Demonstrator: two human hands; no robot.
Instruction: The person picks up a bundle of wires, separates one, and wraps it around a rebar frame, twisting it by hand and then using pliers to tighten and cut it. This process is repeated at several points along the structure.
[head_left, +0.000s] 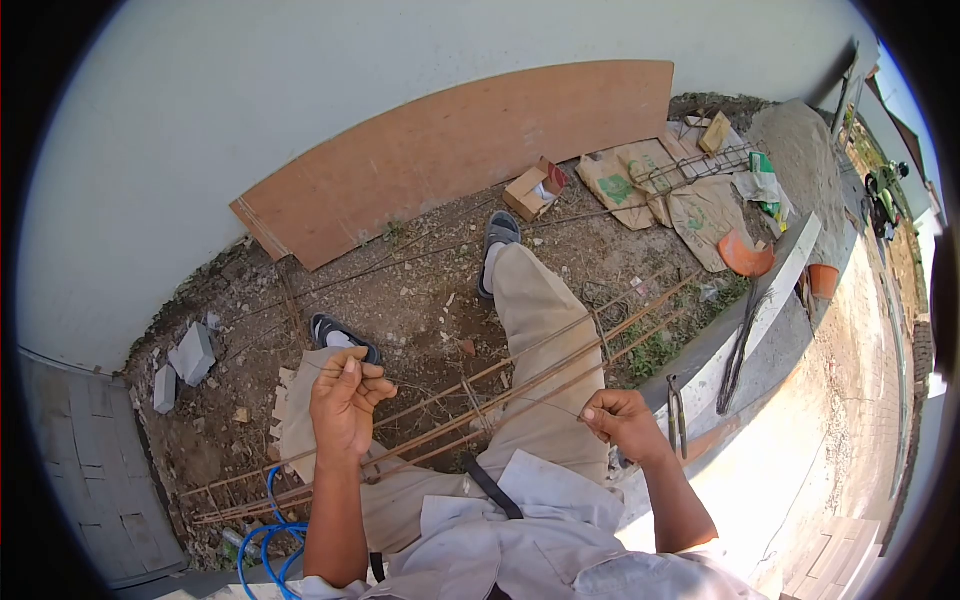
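Observation:
Across my lap lies a long cage of rusty steel bars [540,377], with stirrups tied around the bars at intervals. My left hand [345,405] is raised over the cage's left part, thumb and fingers pinched on a thin wire. On the other side, my right hand [622,422] pinches a thin tie wire [545,404] that runs left toward a stirrup. Just right of that hand, pincers [677,415] rest on the concrete ledge. A bundle of dark wire [738,350] hangs over the ledge farther up.
A plywood sheet [470,150] leans on the white wall. Paper sacks [705,215], a small cardboard box [535,190] and a sand pile [800,150] lie beyond my feet. Grey block pieces [192,355] sit at left; a blue hose [268,545] coils beside my left forearm.

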